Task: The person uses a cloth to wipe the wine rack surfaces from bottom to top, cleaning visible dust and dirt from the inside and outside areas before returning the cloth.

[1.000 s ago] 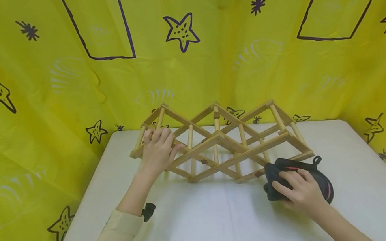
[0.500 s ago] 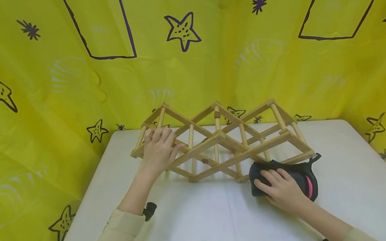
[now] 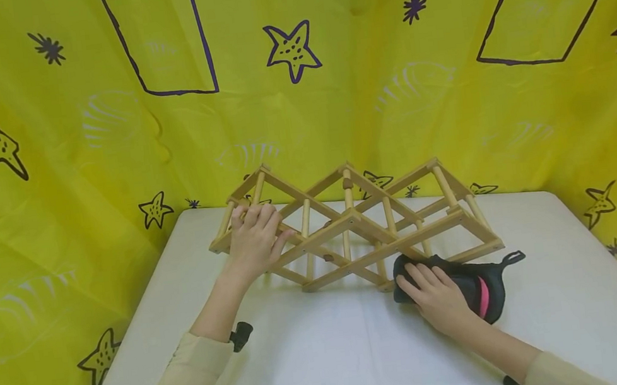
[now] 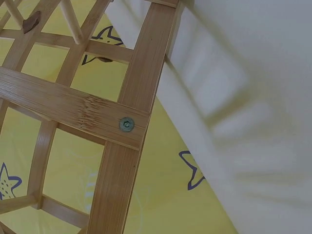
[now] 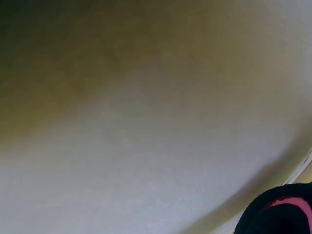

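Yellow starfish-print curtain [image 3: 355,104] behind wht table [image 3: 316,357]. Bamboo lattice rack [image 3: 397,248] stands twd rear. L hand [image 3: 253,240]: fingers curled round rack's L end, prob. to steady it. R hand [image 3: 433,297]: fingers bent over dark fabric pouch [image 3: 470,285], gripping; thumb hidden. Pouch at rack's lower front R.

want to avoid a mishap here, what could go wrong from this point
The left hand holds only one end of the wooden rack, so the far end might swing if bumped.

The crossed slats are joined by a screw; if that joint pivots, the rack could fold and pinch fingers.

The right hand grips the dark fabric item close to the rack, and its protruding loop might snag.
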